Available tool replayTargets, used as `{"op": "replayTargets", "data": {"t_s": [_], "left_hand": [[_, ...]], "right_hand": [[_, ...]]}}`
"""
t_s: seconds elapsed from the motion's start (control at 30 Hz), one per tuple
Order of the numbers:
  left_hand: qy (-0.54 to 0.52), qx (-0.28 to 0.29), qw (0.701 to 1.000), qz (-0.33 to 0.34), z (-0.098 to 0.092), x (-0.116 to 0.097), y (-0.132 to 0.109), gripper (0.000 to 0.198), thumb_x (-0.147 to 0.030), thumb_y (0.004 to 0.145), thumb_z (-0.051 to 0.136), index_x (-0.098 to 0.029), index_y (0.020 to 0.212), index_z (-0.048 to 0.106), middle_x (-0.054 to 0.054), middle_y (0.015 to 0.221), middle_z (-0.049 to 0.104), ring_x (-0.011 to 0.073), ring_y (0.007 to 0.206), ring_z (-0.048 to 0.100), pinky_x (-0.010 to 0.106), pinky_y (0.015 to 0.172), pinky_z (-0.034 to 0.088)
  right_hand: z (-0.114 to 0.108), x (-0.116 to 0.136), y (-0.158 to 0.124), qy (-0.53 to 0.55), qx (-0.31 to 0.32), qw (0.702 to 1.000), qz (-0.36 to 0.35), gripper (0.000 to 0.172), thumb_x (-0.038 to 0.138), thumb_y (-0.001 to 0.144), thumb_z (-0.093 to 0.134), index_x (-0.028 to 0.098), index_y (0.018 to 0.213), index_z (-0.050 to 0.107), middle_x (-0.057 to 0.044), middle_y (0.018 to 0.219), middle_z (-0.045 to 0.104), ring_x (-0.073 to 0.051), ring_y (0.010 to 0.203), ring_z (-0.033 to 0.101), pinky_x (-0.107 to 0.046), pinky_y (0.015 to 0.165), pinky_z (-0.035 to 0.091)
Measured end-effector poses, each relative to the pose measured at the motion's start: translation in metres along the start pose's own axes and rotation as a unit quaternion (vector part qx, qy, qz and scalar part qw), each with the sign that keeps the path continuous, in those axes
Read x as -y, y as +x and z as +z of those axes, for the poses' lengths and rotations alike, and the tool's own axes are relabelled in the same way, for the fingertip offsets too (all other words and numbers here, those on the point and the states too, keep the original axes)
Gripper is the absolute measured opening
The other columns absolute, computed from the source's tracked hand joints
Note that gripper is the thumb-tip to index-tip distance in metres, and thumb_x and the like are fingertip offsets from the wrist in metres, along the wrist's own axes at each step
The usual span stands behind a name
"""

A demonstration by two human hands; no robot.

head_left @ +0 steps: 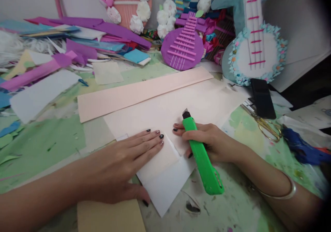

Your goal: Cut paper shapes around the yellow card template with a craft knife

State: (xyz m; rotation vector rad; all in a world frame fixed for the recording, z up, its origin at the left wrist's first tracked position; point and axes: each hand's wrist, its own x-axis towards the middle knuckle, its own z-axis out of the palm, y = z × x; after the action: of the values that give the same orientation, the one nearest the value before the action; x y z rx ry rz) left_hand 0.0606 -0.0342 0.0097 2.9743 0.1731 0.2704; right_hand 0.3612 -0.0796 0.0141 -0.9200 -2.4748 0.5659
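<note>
My left hand (pixel 129 161) lies flat with fingers stretched out, pressing on a small pale piece of paper (pixel 161 159). Under that piece is a white sheet (pixel 165 190), its corner pointing toward me. In my right hand (pixel 209 140) is a green box cutter (pixel 200 157), its short blade showing at the top and pointing away from me. Some fingertips of that hand touch the large cream sheet (pixel 181 99). A long pale pink strip (pixel 139 94) rests along the far side of this sheet.
Coloured paper scraps (pixel 85 35) pile up at the back left. A purple paper guitar (pixel 183 49) and a flower-trimmed banjo shape (pixel 256 52) stand behind. On the right are a black phone (pixel 263 99), gold-handled scissors (pixel 267 126) and a blue glue gun (pixel 300 147).
</note>
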Motion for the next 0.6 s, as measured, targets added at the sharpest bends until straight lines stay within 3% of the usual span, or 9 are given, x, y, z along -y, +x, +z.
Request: {"op": "replayTargets", "data": {"t_s": [0.13,0.3,0.47,0.6], "left_hand": [[0.018,-0.032,0.999,0.017,0.001,-0.001,0.004,0.098,-0.066,0.089,0.05,-0.004,0.153,0.01,0.025,0.143,0.046,0.0355,0.138,0.038,0.051,0.113,0.033],[0.048,-0.068,0.996,0.007,0.001,0.0,0.005,0.109,-0.074,0.083,0.048,0.002,0.151,0.012,0.031,0.142,0.045,0.0404,0.138,0.035,0.054,0.114,0.029],[0.05,-0.059,0.997,-0.01,0.004,0.002,0.003,0.114,-0.078,0.078,0.05,0.006,0.148,0.02,0.036,0.138,0.044,0.0444,0.133,0.042,0.054,0.109,0.037],[0.047,-0.051,0.998,-0.008,0.003,0.003,0.002,0.111,-0.074,0.08,0.053,0.006,0.148,0.02,0.035,0.137,0.046,0.0423,0.133,0.043,0.051,0.109,0.038]], "right_hand": [[0.0,0.004,0.0,-0.003,-0.004,1.0,0.001,0.031,0.026,0.084,0.069,0.018,0.112,0.057,-0.015,0.13,0.064,-0.024,0.13,0.053,-0.036,0.108,0.045],[0.0,0.011,0.01,-0.022,-0.012,0.999,0.028,0.028,0.029,0.087,0.066,0.02,0.11,0.054,-0.017,0.136,0.059,-0.025,0.134,0.048,-0.037,0.106,0.046],[0.001,0.014,0.02,-0.02,0.023,0.997,0.074,0.027,0.031,0.088,0.065,0.022,0.109,0.051,-0.016,0.14,0.055,-0.024,0.135,0.047,-0.038,0.106,0.045],[-0.002,0.011,0.022,-0.009,0.032,0.996,0.087,0.025,0.03,0.088,0.065,0.023,0.108,0.051,-0.015,0.137,0.058,-0.023,0.13,0.052,-0.036,0.103,0.047]]}}
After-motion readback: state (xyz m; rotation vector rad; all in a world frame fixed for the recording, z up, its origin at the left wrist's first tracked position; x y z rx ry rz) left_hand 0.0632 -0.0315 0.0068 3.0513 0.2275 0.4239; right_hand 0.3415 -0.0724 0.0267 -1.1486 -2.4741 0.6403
